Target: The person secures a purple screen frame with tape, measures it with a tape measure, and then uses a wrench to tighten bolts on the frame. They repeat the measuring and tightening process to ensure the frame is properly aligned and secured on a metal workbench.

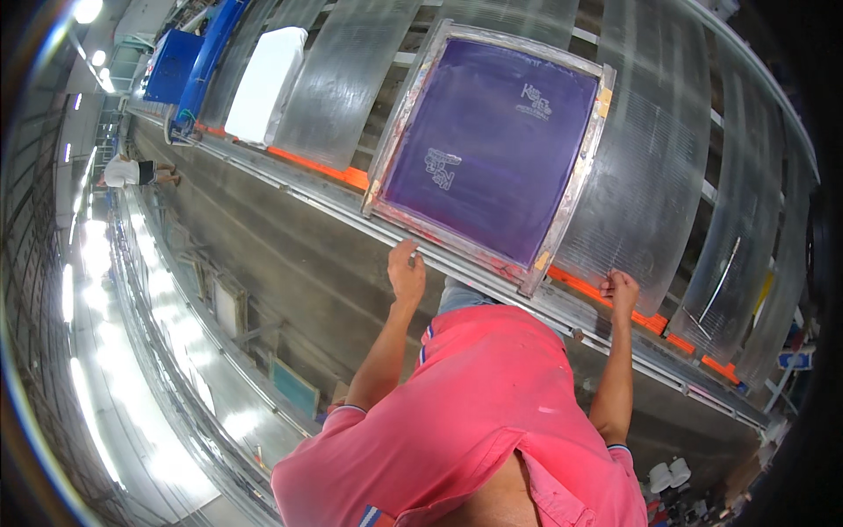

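Observation:
A screen printing frame (575, 189) with purple mesh lies slightly tilted on the long table in front of me. Two small pale printed designs show on its mesh. My left hand (407, 272) is beside the frame's near left corner, over the table's metal rail, its fingers loosely bent and the thumb apart. To the right of the frame, my right hand (622, 291) hovers by the near end of a translucent ribbed panel (645, 158). Its fingers are curled together in a pinch; whatever may be between them is too small to make out.
More translucent panels (347, 83) line the table, with orange strips (316, 167) along its near edge. White sheets (266, 83) lie at the left, near a blue machine (174, 66). A thin rod (720, 277) rests at the right. Another person (127, 171) stands far down the aisle.

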`<control>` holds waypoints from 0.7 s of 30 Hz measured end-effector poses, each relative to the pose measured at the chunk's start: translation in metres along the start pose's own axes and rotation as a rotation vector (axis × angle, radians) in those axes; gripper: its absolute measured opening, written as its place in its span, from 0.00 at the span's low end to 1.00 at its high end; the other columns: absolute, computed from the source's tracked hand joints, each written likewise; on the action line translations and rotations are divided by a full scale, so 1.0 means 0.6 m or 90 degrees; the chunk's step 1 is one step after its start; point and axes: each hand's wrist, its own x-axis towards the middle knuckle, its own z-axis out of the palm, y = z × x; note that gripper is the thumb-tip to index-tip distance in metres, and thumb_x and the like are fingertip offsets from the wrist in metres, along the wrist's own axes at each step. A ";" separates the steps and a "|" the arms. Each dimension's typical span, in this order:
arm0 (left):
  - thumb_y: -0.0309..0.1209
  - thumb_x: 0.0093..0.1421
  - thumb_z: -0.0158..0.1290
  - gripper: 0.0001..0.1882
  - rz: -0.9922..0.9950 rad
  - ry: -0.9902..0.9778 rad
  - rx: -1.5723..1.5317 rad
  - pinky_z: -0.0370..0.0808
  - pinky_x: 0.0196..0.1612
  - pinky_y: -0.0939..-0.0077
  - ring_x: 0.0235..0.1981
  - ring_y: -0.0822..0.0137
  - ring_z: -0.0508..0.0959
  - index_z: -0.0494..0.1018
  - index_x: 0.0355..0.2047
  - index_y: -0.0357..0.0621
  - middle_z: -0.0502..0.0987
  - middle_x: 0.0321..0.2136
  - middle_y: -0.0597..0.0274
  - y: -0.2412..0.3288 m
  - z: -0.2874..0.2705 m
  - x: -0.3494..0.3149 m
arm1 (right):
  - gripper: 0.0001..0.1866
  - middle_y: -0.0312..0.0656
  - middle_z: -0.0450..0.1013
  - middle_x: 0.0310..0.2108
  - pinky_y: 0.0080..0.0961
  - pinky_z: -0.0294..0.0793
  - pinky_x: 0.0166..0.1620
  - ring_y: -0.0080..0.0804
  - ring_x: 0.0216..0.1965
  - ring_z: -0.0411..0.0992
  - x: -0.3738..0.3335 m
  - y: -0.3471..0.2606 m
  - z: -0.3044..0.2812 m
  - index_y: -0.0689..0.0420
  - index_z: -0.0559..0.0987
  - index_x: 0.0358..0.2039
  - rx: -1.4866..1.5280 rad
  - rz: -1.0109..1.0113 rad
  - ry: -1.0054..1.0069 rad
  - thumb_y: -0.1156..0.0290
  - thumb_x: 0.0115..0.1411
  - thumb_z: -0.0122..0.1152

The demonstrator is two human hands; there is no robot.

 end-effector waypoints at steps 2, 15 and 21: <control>0.20 0.54 0.58 0.12 -0.052 0.018 -0.021 0.74 0.53 0.60 0.48 0.51 0.78 0.79 0.40 0.39 0.80 0.42 0.51 -0.024 -0.015 0.022 | 0.12 0.39 0.76 0.20 0.21 0.73 0.24 0.24 0.19 0.74 -0.004 -0.020 0.000 0.58 0.79 0.32 0.000 0.039 -0.006 0.62 0.64 0.56; 0.25 0.56 0.58 0.12 -0.068 0.042 -0.038 0.74 0.49 0.58 0.43 0.47 0.79 0.79 0.42 0.38 0.81 0.40 0.48 -0.217 -0.081 0.195 | 0.17 0.48 0.77 0.34 0.38 0.72 0.41 0.42 0.36 0.75 -0.035 0.036 0.116 0.64 0.77 0.36 -0.363 -0.204 0.400 0.59 0.64 0.59; 0.27 0.56 0.59 0.12 -0.021 -0.003 -0.076 0.72 0.51 0.56 0.45 0.47 0.77 0.78 0.40 0.35 0.80 0.40 0.48 -0.272 -0.076 0.239 | 0.24 0.55 0.72 0.44 0.43 0.66 0.54 0.52 0.48 0.69 -0.107 0.055 0.233 0.67 0.73 0.50 -0.430 -0.273 0.481 0.58 0.65 0.58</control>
